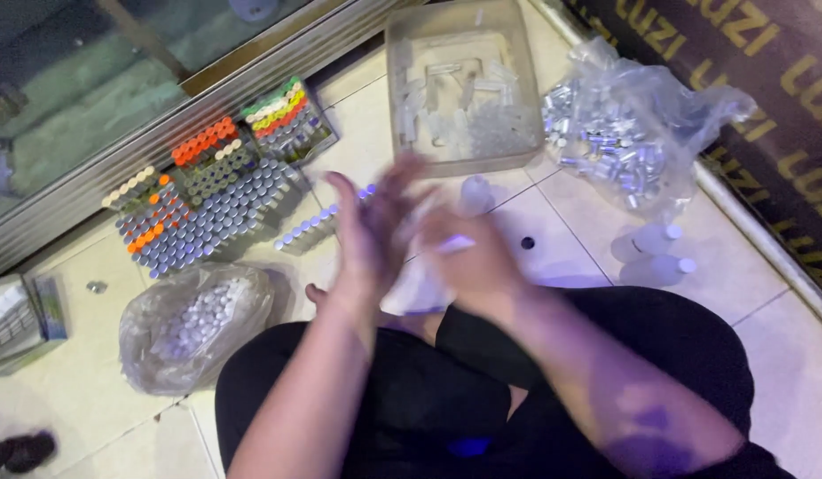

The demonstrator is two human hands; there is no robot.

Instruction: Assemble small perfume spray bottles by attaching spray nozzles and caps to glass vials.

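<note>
A person is sitting on the pale tiled floor (570, 231), dark-clothed legs folded, and both hands are blurring in front of the knees. The left hand (371, 222) is standing nearly upright with the palm turned inward and the fingers spread and extended; I cannot tell whether it is touching anything. The right hand (473, 257) is curling partway closed just beside it, and something small and pale, a thin light-coloured piece (455, 243), is showing at its fingertips; the blur is hiding exactly how it is being pinched. Beneath and between the two hands a crumpled clear plastic bag (415, 288) is lying against the person's lap.

Just beyond the hands, a short row of capped vials (306, 228) is lying on the tile, and further left a big block of vials (207, 200) is standing packed together, mostly with grey-blue caps, some orange, cream, red, yellow and green. A clear plastic tub (464, 84) holding clear tubes is sitting straight ahead, well apart from the hands. To its right a clear bag of small silvery parts (610, 142) is slumping, with two clear bottles (655, 257) lying on their sides near it. At the left knee another bag of white caps (193, 324) is resting.
</note>
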